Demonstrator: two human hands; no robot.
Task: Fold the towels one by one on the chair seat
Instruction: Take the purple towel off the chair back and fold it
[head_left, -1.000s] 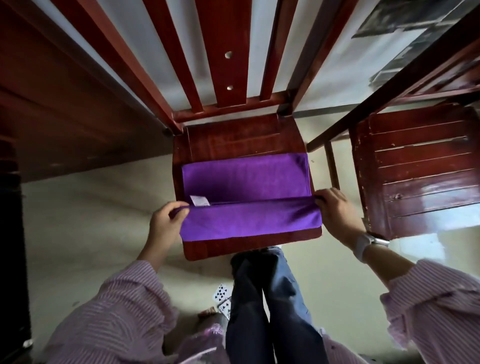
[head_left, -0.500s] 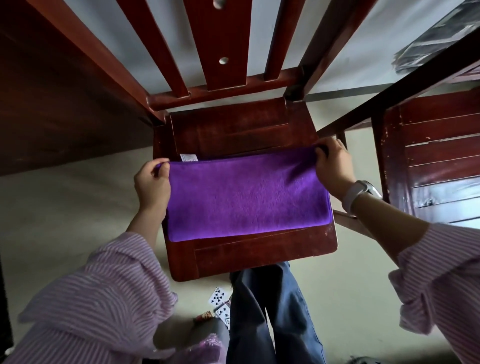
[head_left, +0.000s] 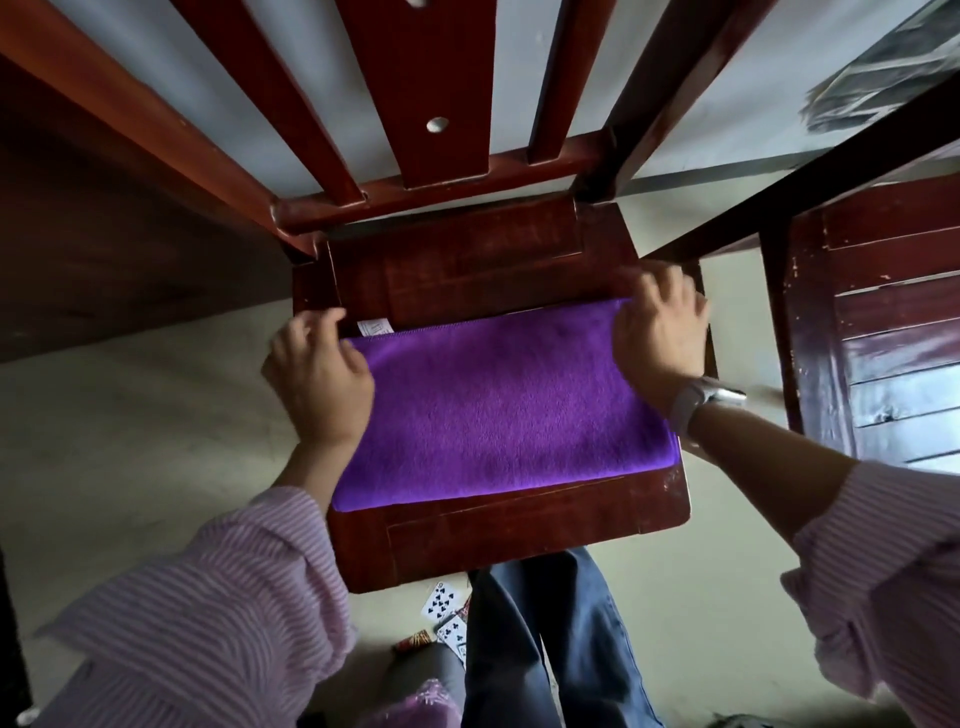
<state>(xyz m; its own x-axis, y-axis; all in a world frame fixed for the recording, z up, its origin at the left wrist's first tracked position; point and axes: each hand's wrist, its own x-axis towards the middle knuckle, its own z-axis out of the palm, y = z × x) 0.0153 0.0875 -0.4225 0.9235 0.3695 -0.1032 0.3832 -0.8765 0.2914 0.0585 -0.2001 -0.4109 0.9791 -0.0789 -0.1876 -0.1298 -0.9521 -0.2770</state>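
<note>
Towel (head_left: 498, 410), purple, lying doubled over on the wooden chair seat (head_left: 519, 540), long side running left to right, near fold toward the front of the seat and far edges lined up toward the slatted chair back (head_left: 447, 93). White label (head_left: 375, 327) poking out past the far left corner. Left hand (head_left: 319, 379) resting on the left end of the cloth, fingers curled loosely over the far corner, more a press than a firm pinch; whether the thumb grips beneath cannot be told. Right hand (head_left: 660, 340), watch (head_left: 698, 397) on the wrist, laid over the far right corner with fingers spread and slightly blurred. Striped pink sleeves (head_left: 208, 618) and blue trousers (head_left: 545, 639) in the foreground, playing cards (head_left: 441, 605) scattered on the floor (head_left: 130, 415) below the seat, a second wooden chair (head_left: 883, 322) off to the right. Judged to be midway through one towel: first lengthwise fold laid down, corners being squared and flattened. Next move likely calling for one end to be lifted and carried across to the other, edges kept matched so the layers do not slip, label tucked inside. No other towels in view.
</note>
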